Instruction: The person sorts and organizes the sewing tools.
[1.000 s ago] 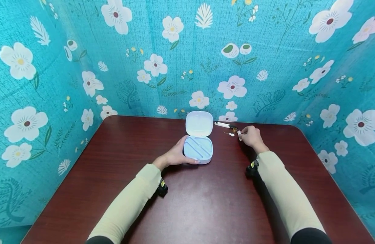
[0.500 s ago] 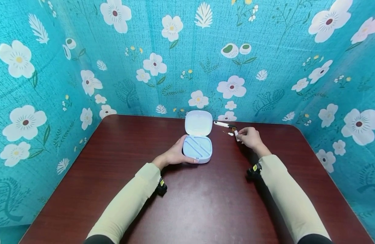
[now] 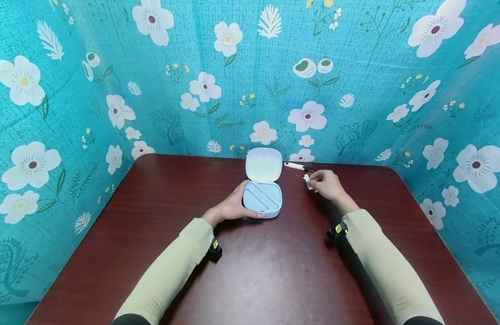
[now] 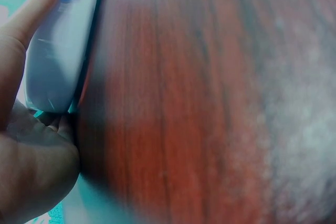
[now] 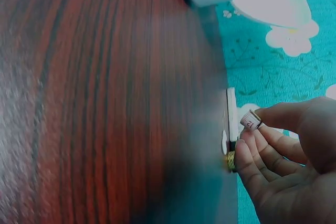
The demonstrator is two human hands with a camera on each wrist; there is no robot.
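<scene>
My left hand grips the pale blue box, its thumb along the front and its fingers round the left side. The box's lid stands raised behind it, and an inner tray with diagonal ridges fills the top. In the left wrist view, the thumb presses near a round catch on the box wall. To the right, my right hand pinches a small white roll with dark print, resembling a rolled tape measure, between thumb and fingers. It is just above the table, beside several small tools.
A slim white tool with a black end lies near the table's back edge. Next to it are a gold ring-shaped thimble and a small white needle threader with a thin wire. A flowered blue curtain hangs behind the table.
My right hand has moved left with the white roll, past the thimble and over the needle threader. The left hand keeps its grip on the box, which stays in place.
</scene>
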